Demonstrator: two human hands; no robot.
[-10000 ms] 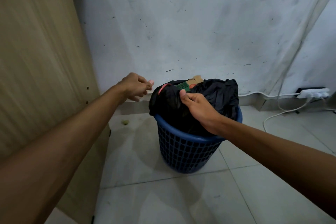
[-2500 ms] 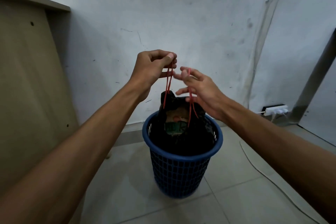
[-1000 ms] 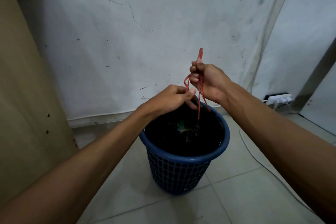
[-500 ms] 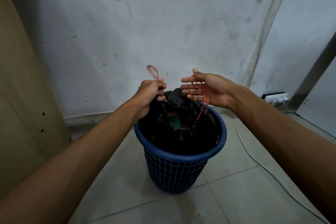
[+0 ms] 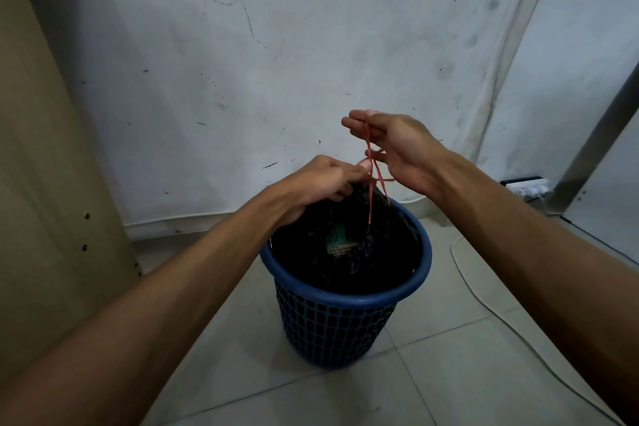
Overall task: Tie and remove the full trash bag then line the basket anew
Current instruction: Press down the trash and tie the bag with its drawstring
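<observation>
Drawstring (image 5: 370, 162) looped over right hand (image 5: 397, 149) fingers, left hand (image 5: 321, 183) pinching bag (image 5: 349, 245)

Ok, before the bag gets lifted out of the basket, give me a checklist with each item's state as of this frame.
1. Bag in basket: ok, it sits inside the rim.
2. Drawstring in hand: ok, the right hand has it looped over its fingers and the left hand pinches it at the bag's neck.
3. Knot finished: cannot tell, the strands cross but no tight knot shows.
4. Mouth closed: not ok, a green carton shows through the opening.
5. Floor path: not ok, a white cable runs right of the basket.
</observation>
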